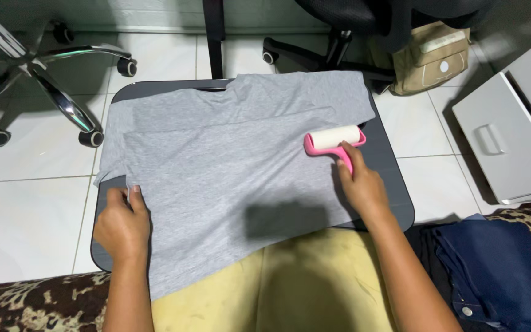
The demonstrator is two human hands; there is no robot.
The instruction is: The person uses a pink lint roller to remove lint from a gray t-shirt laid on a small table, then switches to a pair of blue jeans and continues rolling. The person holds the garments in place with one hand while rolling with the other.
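The right hand (362, 187) gripped a pink lint roller (334, 142) by its stiff handle while the left hand (121, 224) pressed flat, pinning the soft, light grey T-shirt (228, 166) at its edge.

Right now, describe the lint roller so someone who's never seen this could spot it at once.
Find the dark table covered by a grey T-shirt. Near the shirt's right edge, the right hand grips a lint roller. It has a white drum on a bright pink frame and handle, the only pink thing here.
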